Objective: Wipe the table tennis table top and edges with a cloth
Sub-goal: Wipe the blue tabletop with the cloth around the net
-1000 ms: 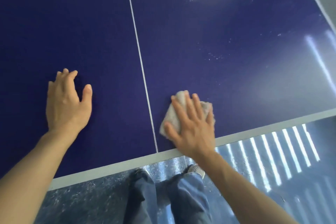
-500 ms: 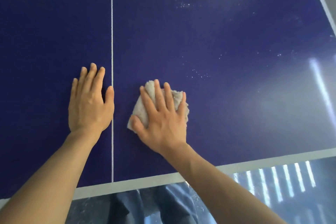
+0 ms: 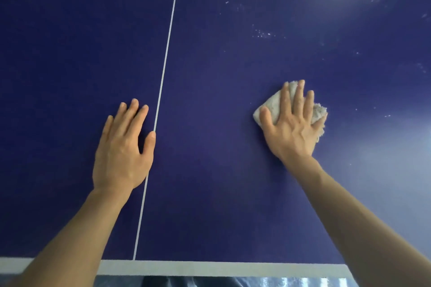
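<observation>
table tennis table (image 3: 233,193): dark blue top, white centre line (image 3: 163,81), white end line (image 3: 210,268) at near edge | white specks (image 3: 262,34) beyond cloth | left hand (image 3: 122,147): flat, fingers straight, just left of centre line | right hand (image 3: 291,123): flat, fingers spread, pressing crumpled white cloth (image 3: 272,102) onto right half, well apart from left hand

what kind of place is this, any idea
Probably an indoor games or sports room. The dark blue table top carries a thin white centre line and a white edge band, as a table tennis table does, and a shiny floor shows below it.
</observation>
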